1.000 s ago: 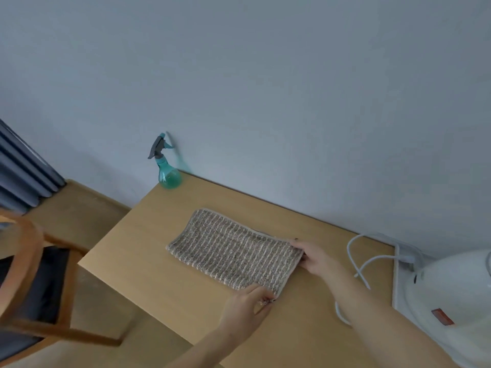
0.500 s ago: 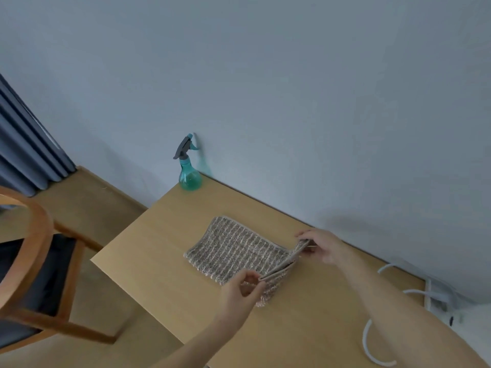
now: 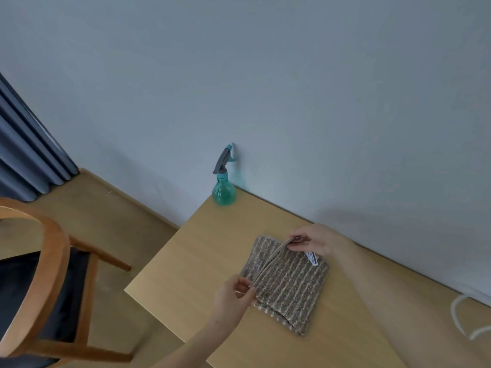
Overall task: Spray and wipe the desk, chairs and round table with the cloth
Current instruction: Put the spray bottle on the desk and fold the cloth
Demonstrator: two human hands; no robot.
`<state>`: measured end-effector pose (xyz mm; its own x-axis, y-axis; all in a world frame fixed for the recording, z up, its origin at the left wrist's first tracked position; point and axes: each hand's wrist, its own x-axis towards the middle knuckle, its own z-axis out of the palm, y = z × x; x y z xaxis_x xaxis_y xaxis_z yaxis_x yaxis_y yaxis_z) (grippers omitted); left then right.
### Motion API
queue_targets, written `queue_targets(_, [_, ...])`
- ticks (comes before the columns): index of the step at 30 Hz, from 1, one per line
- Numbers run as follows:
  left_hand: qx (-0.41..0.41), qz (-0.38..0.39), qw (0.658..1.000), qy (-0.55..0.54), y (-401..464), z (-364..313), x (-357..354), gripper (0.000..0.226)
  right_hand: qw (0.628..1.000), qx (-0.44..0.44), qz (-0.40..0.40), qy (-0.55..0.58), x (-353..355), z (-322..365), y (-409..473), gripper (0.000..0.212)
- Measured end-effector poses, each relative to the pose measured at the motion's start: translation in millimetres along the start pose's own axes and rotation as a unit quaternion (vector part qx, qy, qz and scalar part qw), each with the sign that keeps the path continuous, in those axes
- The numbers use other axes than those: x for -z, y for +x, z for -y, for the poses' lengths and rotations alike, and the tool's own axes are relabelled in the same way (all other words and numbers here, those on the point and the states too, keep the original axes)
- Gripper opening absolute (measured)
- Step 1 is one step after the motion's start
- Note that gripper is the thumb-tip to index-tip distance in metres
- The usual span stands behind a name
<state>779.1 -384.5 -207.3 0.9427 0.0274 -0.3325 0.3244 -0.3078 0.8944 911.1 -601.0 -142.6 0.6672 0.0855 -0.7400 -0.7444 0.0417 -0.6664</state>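
Head view, the only 1: the cloth (image 3: pixel 288 281) lay on the desk (image 3: pixel 202 251) between the 2 hands, folded over itself. 1 s before it was spread out long and flat; 0.5 s before both hands had lifted its right edge. By this frame that edge had been carried across to the left, so the cloth was roughly half as long and doubled. The left hand (image 3: pixel 233 294) pinched the near corner of the folded edge between thumb and fingers. The right hand (image 3: pixel 313 239) pinched the far corner, fingers curled on it. The edge between them was slightly raised, not yet laid flat. A white label (image 3: pixel 313 257) showed just under the right hand.

Judgement: this was cloth prep, a handier pad for wiping; no spraying or wiping of the desk looked started, so the task was early.

Around: the spray bottle (image 3: pixel 223 187) stood upright beyond the left hand, at the far corner of the desk against the wall (image 3: pixel 265 88), well apart from both hands and untouched. A wooden chair (image 3: pixel 50 264) with a dark seat sat far left of the left hand. A curtain (image 3: pixel 24 155) hung beyond it. A white cable (image 3: pixel 462 318) looped on the desk right of the right arm, which could snag a wipe that way. Nothing lay between the hands and the bottle.
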Motion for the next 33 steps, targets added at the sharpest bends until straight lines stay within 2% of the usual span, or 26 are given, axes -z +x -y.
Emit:
queue_targets(8, [0.069, 0.044, 0.996, 0.029, 17.3, 23.1, 27.3, 0.012, 0.996, -0.021, -0.007, -0.087, -54.0, -3.3, 36.7, 0.005])
queue_targets(12, [0.054, 0.038, 0.996, 0.067, 24.1, 24.8, 35.5, 0.015, 0.992, -0.006, -0.022, -0.127, -63.2, -4.8, 43.3, 0.015])
queue_targets(15, [0.036, 0.028, 0.993, 0.107, 27.5, 24.1, 38.1, 0.02, 0.992, 0.0, -0.022, -0.122, -60.9, -6.9, 36.7, 0.009])
queue_targets(19, [-0.003, 0.031, 0.98, 0.194, 31.7, 21.4, 40.6, 0.027, 0.99, 0.056, -0.022, -0.124, -55.2, -16.1, 17.3, 0.046])
queue_targets(21, [-0.03, 0.024, 0.978, 0.204, 33.2, 18.8, 42.8, 0.022, 0.985, 0.113, -0.056, -0.115, -49.4, -25.7, 3.4, 0.056])
queue_targets(23, [-0.059, 0.004, 0.977, 0.206, 35.8, 14.9, 45.4, 0.01, 0.963, 0.175, -0.137, -0.152, -40.6, -39.8, -12.5, 0.055])
queue_targets(25, [-0.068, 0.014, 0.974, 0.216, 41.2, 13.0, 45.6, 0.022, 0.925, 0.22, -0.216, -0.223, -28.3, -61.7, -30.3, 0.047])
queue_targets(27, [-0.08, 0.037, 0.968, 0.234, 47.3, 13.9, 45.2, 0.035, 0.871, 0.265, -0.261, -0.321, -17.5, -90.1, -42.9, 0.049])
queue_targets(29, [-0.113, 0.056, 0.955, 0.268, 51.6, 16.0, 43.0, 0.043, 0.812, 0.275, -0.258, -0.445, -11.3, -119.2, -47.1, 0.06])
queue_targets(31, [-0.169, 0.069, 0.928, 0.324, 54.5, 19.5, 40.3, 0.05, 0.763, 0.24, -0.234, -0.552, -11.7, -143.9, -44.1, 0.073])
queue_targets(33, [-0.285, 0.062, 0.869, 0.399, 57.3, 21.6, 36.4, 0.054, 0.735, 0.218, -0.227, -0.6, -19.3, -159.2, -42.6, 0.074])
